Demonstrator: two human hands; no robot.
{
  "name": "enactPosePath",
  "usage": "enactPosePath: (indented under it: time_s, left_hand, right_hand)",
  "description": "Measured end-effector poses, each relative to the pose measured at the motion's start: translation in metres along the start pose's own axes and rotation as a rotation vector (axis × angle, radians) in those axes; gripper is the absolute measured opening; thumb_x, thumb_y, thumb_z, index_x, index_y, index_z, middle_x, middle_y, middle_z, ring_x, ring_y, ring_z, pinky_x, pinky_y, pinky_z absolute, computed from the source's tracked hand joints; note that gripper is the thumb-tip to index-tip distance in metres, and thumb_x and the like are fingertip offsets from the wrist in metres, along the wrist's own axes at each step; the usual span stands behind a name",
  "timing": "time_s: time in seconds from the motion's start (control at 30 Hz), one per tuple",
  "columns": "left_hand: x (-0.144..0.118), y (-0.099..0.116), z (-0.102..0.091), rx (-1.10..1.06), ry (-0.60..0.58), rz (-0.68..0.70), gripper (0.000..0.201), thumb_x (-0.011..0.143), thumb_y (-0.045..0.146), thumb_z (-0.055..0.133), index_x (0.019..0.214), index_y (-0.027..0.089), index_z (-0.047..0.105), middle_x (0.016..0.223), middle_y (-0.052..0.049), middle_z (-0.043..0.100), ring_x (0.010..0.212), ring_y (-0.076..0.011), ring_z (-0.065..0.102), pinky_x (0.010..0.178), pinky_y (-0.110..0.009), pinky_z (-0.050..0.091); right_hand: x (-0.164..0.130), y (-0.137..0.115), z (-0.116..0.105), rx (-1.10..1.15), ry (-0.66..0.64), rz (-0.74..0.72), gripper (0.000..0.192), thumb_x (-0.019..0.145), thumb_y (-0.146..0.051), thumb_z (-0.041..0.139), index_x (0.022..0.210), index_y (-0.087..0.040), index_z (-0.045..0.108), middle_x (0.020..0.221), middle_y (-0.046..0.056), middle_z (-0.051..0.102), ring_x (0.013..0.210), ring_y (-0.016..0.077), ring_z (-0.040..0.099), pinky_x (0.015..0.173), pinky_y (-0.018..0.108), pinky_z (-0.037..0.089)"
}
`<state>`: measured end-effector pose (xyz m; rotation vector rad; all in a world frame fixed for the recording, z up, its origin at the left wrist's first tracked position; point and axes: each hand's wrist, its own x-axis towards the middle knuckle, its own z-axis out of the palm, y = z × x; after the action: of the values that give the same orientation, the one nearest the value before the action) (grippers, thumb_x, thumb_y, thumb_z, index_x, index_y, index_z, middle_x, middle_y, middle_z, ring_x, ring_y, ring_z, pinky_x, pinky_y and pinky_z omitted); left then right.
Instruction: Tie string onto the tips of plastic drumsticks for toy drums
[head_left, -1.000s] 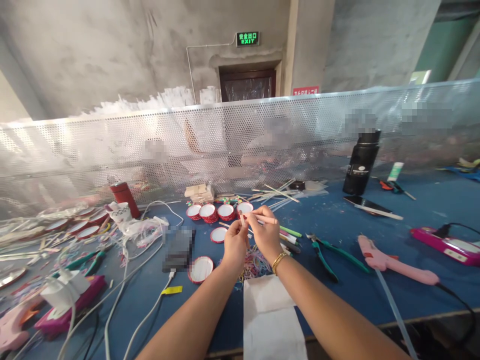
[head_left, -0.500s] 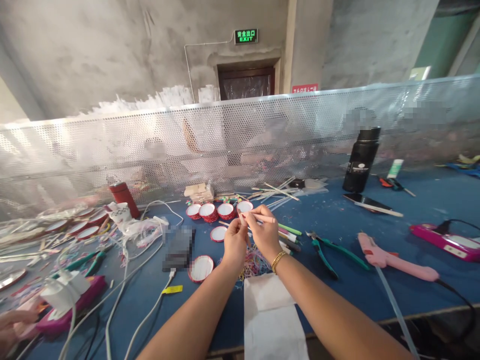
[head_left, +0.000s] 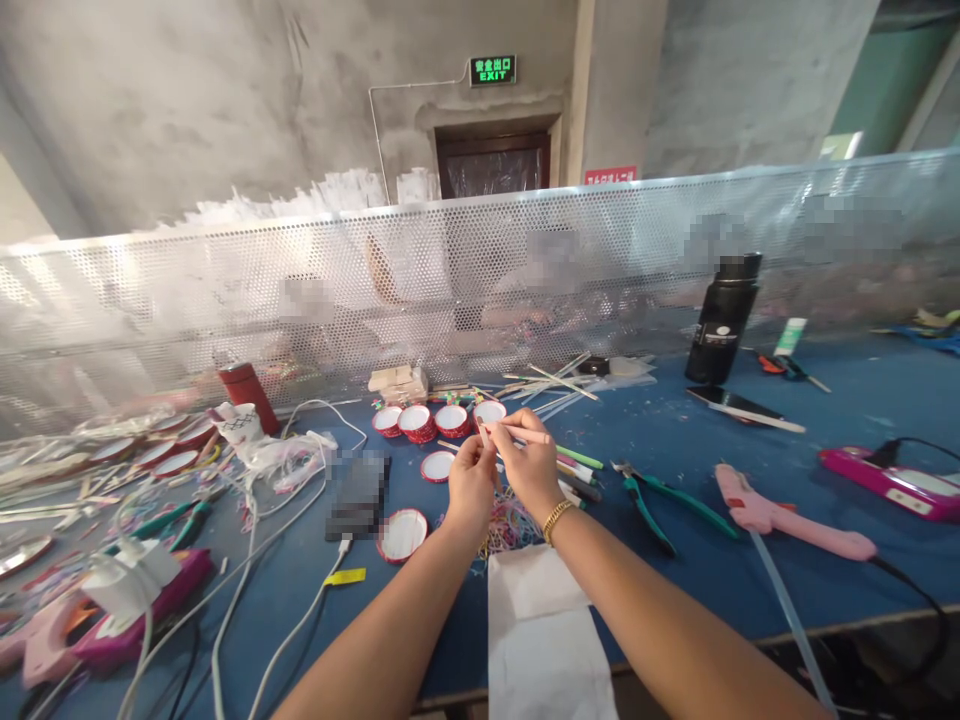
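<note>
A blue counter (head_left: 750, 580) runs below a perforated metal screen (head_left: 225, 290). Above it, both hands pinch one thin pink stick (head_left: 525, 434): the right hand (head_left: 534, 470) has a narrow grip along its shaft, the left hand (head_left: 471, 488) at its near tip. It looks light, stiff and easily snapped, best held close to the worked end; red-rimmed discs (head_left: 439, 420), pliers (head_left: 652, 500) and a pink glue gun (head_left: 780, 520) lie around.
</note>
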<state>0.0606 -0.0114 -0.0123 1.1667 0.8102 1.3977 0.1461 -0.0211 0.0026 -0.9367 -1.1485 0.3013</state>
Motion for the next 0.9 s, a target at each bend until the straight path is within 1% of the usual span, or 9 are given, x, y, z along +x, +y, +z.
enactPosePath:
  time_s: [0.17,0.47,0.63,0.8,0.9]
  left_hand:
    - [-0.0008,0.0007,-0.0003,0.028,-0.007,0.014,0.057,0.064,0.070,0.079,0.070,0.019,0.054,0.049,0.008,0.042,0.043,-0.0059,0.033,0.045,-0.022,0.023]
    - [-0.0029,0.0029,0.0022,0.001,0.003,0.011,0.057,0.063,0.068,0.081,0.070,0.019,0.053,0.050,0.009,0.041,0.044,-0.0059,0.033,0.046,-0.021,0.022]
    - [-0.0021,0.0006,0.0010,0.017,-0.001,0.012,0.056,0.065,0.068,0.080,0.071,0.019,0.053,0.049,0.009,0.041,0.044,-0.0060,0.032,0.046,-0.022,0.022]
    - [-0.0006,-0.0016,-0.0005,0.019,0.001,0.027,0.055,0.069,0.069,0.078,0.071,0.019,0.054,0.049,0.008,0.040,0.044,-0.0064,0.031,0.046,-0.022,0.022]
    - [-0.0002,-0.0010,-0.0007,0.006,-0.003,0.029,0.055,0.068,0.068,0.079,0.073,0.019,0.056,0.050,0.008,0.040,0.045,-0.0064,0.032,0.046,-0.022,0.023]
  right_hand:
    - [0.0006,0.0030,-0.0004,-0.016,0.053,0.020,0.020,0.085,-0.038,0.066,0.072,-0.023,0.060,0.072,0.002,0.068,0.075,0.0206,0.065,0.071,0.032,0.048]
    - [-0.0008,-0.0039,0.0016,0.001,0.043,0.029,0.023,0.082,-0.039,0.066,0.068,-0.023,0.057,0.071,0.001,0.065,0.073,0.0199,0.063,0.069,0.031,0.049]
    - [-0.0004,-0.0016,0.0011,-0.008,0.034,0.026,0.023,0.083,-0.040,0.066,0.070,-0.023,0.057,0.071,0.001,0.066,0.073,0.0205,0.063,0.070,0.031,0.049]
    - [0.0007,0.0006,-0.0003,-0.024,0.069,0.027,0.020,0.082,-0.038,0.065,0.071,-0.024,0.057,0.070,0.001,0.066,0.072,0.0204,0.063,0.070,0.031,0.049]
    - [0.0003,-0.0008,0.0001,-0.001,0.062,0.021,0.021,0.083,-0.038,0.065,0.071,-0.024,0.055,0.068,0.000,0.065,0.071,0.0200,0.063,0.068,0.031,0.049]
